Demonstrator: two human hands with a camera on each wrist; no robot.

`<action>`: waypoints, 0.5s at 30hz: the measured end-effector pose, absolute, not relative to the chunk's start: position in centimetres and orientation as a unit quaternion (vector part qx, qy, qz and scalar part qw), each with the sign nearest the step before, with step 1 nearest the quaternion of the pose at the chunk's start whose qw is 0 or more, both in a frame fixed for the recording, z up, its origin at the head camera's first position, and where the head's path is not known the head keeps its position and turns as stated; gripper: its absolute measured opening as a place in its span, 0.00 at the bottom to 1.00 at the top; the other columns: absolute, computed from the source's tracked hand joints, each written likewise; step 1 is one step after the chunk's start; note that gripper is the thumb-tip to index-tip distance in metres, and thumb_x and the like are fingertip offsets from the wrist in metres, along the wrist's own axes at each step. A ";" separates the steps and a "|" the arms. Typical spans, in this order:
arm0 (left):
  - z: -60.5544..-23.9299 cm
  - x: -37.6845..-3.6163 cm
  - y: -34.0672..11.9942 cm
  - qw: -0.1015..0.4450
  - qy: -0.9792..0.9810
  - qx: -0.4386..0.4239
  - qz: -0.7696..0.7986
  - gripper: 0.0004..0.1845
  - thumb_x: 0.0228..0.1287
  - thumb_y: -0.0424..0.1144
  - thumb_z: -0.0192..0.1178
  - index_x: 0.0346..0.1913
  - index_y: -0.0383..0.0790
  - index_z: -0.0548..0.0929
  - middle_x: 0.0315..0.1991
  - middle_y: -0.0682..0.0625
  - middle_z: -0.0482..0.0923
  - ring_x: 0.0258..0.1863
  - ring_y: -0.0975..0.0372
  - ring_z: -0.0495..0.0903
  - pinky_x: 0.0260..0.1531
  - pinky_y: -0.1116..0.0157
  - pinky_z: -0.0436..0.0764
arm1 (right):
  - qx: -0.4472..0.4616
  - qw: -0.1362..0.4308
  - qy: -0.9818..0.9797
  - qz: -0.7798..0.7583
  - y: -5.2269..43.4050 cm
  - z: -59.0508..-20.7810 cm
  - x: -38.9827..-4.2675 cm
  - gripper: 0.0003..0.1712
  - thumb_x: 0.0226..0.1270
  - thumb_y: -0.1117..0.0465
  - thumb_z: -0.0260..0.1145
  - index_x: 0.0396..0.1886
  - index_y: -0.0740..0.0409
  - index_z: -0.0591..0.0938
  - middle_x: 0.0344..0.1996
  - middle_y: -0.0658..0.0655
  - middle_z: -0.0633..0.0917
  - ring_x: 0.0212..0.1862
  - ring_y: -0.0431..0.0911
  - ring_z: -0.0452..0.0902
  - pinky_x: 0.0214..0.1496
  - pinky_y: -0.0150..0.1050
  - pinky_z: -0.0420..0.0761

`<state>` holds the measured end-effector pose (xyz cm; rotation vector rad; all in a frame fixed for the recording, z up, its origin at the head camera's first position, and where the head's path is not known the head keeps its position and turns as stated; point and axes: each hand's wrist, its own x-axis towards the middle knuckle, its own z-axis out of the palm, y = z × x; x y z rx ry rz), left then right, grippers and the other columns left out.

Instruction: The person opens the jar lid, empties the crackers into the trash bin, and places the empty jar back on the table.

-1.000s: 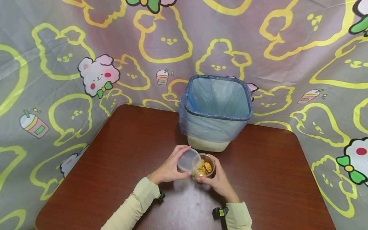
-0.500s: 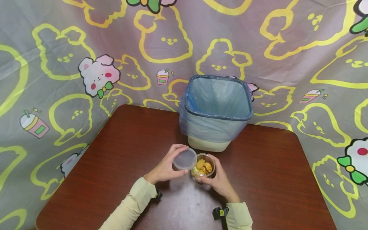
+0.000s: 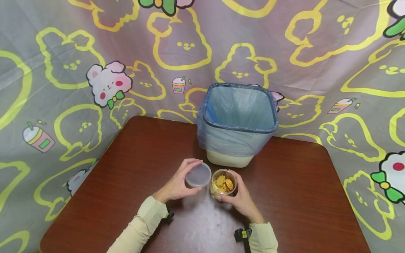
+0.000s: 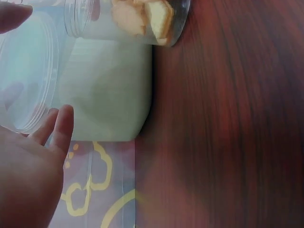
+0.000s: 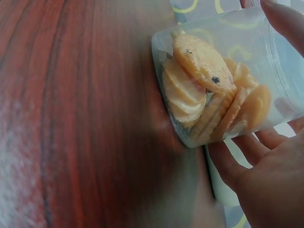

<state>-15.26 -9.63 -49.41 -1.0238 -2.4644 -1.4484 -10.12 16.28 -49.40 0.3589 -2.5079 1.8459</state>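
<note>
A round translucent lid (image 3: 198, 175) is pinched at its edge between the thumb and fingers of my left hand (image 3: 179, 184). In the left wrist view the lid (image 4: 28, 71) looks clear, with a ridged rim. Just right of it, my right hand (image 3: 242, 196) grips a clear plastic jar (image 3: 223, 181) around its side. The jar's mouth is uncovered and faces up. Inside lie several golden biscuits (image 3: 224, 182); in the right wrist view one biscuit (image 5: 203, 61) has dark specks. Lid and jar are apart, side by side.
Behind the hands, a cream bin (image 3: 229, 160) lined with a blue plastic bag (image 3: 240, 140) stands on the dark red-brown wooden table (image 3: 152, 147). A patterned cloth (image 3: 126, 45) hangs behind and around the table.
My left hand has moved leftward with the lid, from overlapping the jar's mouth to beside it. The right hand and the jar have stayed nearly still.
</note>
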 end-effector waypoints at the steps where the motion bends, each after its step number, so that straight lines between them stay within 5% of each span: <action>1: -49.4 -15.3 -9.8 0.054 -0.811 -0.337 -0.475 0.47 0.42 0.41 0.75 0.70 0.46 0.67 0.66 0.48 0.62 0.63 0.57 0.66 0.58 0.63 0.71 | 0.115 0.004 -0.800 0.589 16.3 -49.4 -10.1 0.51 0.43 0.64 0.80 0.68 0.63 0.64 0.62 0.66 0.74 0.63 0.57 0.70 0.65 0.39 0.68; 15: -48.9 -15.5 -11.5 0.055 -0.819 -0.340 -0.459 0.44 0.40 0.39 0.74 0.66 0.48 0.71 0.64 0.48 0.63 0.62 0.58 0.67 0.55 0.65 0.74 | 0.114 0.000 -0.796 0.595 16.4 -49.4 -10.1 0.51 0.43 0.65 0.80 0.68 0.62 0.64 0.62 0.66 0.74 0.63 0.58 0.70 0.65 0.37 0.68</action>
